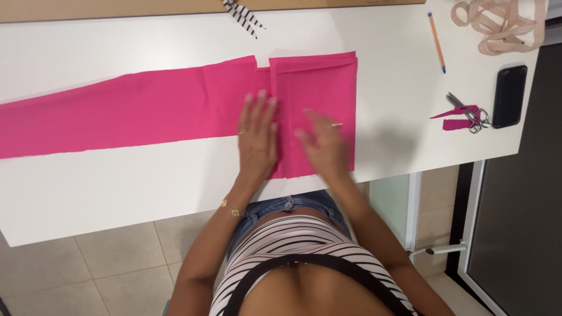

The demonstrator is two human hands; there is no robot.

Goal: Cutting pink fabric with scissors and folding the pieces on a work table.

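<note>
A long strip of bright pink fabric (117,111) lies across the white table (117,181), its right end folded into a doubled rectangle (319,82). My left hand (257,131) rests flat on the fabric beside the fold's left edge, fingers spread. My right hand (321,143) lies on the folded part, blurred, with a thin pin between its fingers pointing right.
At the table's right edge lie a black phone (509,95), small scissors (468,111) on pink scraps, an orange pen (436,41) and a coiled beige tape (497,23). A striped fabric scrap (243,14) sits at the top. Tiled floor shows below.
</note>
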